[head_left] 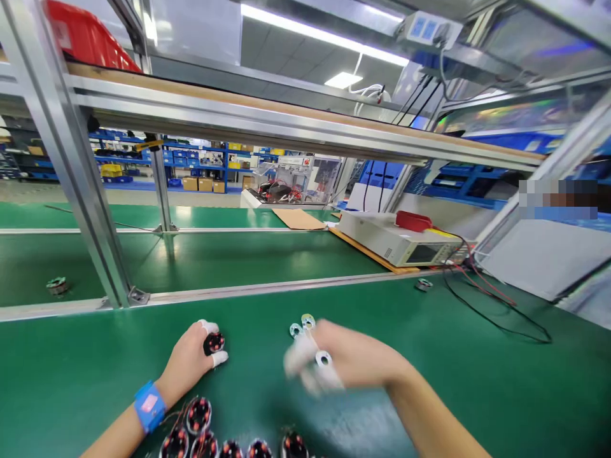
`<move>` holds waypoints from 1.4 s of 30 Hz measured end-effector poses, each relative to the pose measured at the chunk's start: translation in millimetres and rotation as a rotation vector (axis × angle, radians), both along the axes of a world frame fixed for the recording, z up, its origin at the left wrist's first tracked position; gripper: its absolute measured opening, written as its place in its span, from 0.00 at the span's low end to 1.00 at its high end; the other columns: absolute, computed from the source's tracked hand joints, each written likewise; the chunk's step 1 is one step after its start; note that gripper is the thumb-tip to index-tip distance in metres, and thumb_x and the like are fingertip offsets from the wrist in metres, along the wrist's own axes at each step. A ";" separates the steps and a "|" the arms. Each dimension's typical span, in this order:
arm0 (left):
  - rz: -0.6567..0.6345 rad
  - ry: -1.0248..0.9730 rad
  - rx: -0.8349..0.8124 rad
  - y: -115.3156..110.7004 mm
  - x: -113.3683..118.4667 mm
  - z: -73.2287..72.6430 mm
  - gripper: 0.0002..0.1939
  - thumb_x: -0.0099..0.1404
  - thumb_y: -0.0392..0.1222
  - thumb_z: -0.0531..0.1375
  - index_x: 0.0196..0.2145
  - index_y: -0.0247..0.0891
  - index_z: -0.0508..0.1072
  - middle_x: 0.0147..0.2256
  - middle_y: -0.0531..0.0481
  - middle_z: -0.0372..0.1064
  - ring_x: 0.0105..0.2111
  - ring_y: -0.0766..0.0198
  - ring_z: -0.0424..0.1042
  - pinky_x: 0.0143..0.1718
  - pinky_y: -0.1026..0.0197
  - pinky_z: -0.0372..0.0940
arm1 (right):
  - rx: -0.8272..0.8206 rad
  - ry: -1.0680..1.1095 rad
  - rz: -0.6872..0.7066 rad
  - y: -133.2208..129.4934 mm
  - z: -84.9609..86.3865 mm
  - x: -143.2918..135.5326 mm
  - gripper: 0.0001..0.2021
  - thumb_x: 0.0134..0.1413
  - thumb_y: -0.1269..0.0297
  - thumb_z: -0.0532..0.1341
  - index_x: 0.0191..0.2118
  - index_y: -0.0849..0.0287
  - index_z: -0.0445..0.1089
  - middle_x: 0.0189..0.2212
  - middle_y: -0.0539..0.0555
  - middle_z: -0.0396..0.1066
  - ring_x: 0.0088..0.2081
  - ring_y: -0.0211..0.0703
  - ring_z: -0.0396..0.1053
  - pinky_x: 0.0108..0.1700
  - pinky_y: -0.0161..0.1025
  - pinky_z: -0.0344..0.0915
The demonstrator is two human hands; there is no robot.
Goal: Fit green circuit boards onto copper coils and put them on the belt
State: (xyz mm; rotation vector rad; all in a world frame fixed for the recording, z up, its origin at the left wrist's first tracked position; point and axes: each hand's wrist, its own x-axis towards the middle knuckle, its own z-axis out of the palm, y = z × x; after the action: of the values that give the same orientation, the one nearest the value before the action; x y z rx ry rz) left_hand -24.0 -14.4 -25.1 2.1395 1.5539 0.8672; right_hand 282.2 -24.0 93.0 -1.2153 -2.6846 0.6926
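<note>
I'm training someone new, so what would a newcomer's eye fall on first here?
Likely the bright red plastic bin at upper left. Lower down, the left hand, above a blue wristband, holds a round black part with reddish spots, and similar parts cluster at the bottom edge. The blurred right hand is beside small flat pale rings near the centre.

No text, number or sign is legible; any markings on the electronic instrument (370,228) at far right are too small.
</note>
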 end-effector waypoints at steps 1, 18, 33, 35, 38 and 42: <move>0.000 -0.014 -0.011 -0.4 -0.2 1.6 0.17 0.50 0.44 0.63 0.38 0.37 0.71 0.38 0.45 0.69 0.40 0.54 0.68 0.46 0.52 0.62 | 0.049 -0.099 -0.149 11.3 -5.6 -4.0 0.08 0.55 0.67 0.60 0.40 0.62 0.72 0.40 0.56 0.71 0.39 0.46 0.69 0.39 0.39 0.65; -0.012 -0.348 -0.066 7.4 -5.1 30.4 0.14 0.59 0.48 0.54 0.29 0.38 0.75 0.32 0.49 0.73 0.36 0.60 0.69 0.42 0.58 0.62 | -0.142 0.371 -0.224 70.3 -61.1 -113.0 0.11 0.47 0.63 0.63 0.37 0.63 0.72 0.21 0.48 0.66 0.22 0.37 0.62 0.25 0.32 0.60; 0.132 0.260 -0.003 -4.5 -1.3 28.7 0.19 0.48 0.53 0.66 0.34 0.37 0.75 0.36 0.45 0.69 0.39 0.53 0.64 0.38 0.56 0.58 | -0.078 0.515 -0.154 66.3 -87.2 -120.6 0.15 0.39 0.65 0.69 0.38 0.60 0.72 0.32 0.53 0.70 0.33 0.44 0.66 0.33 0.37 0.64; 0.111 0.362 -0.044 -6.5 -1.1 26.4 0.18 0.48 0.53 0.66 0.32 0.37 0.75 0.35 0.45 0.69 0.38 0.53 0.64 0.37 0.56 0.57 | -0.180 0.559 -0.080 67.6 -89.3 -120.3 0.16 0.40 0.62 0.68 0.38 0.60 0.72 0.36 0.54 0.70 0.36 0.45 0.67 0.31 0.35 0.65; 0.105 0.379 -0.055 -5.1 -1.0 21.1 0.17 0.51 0.55 0.64 0.30 0.37 0.74 0.33 0.46 0.68 0.37 0.55 0.64 0.36 0.57 0.57 | -0.178 0.541 0.002 63.2 -91.0 -126.3 0.16 0.42 0.62 0.68 0.39 0.59 0.71 0.38 0.55 0.69 0.38 0.45 0.67 0.29 0.34 0.65; 0.109 0.365 -0.042 -2.8 -0.8 15.9 0.19 0.54 0.57 0.61 0.28 0.36 0.72 0.33 0.46 0.68 0.36 0.56 0.64 0.35 0.57 0.56 | 0.009 0.365 0.021 54.8 -92.5 -133.8 0.16 0.42 0.67 0.69 0.41 0.57 0.72 0.39 0.55 0.70 0.38 0.45 0.66 0.32 0.35 0.64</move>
State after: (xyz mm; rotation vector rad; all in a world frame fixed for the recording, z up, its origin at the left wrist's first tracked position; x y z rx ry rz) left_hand -24.8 -17.2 -9.2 2.2946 1.8580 0.4856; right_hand 148.4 30.8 0.5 -0.9507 -2.3987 0.8151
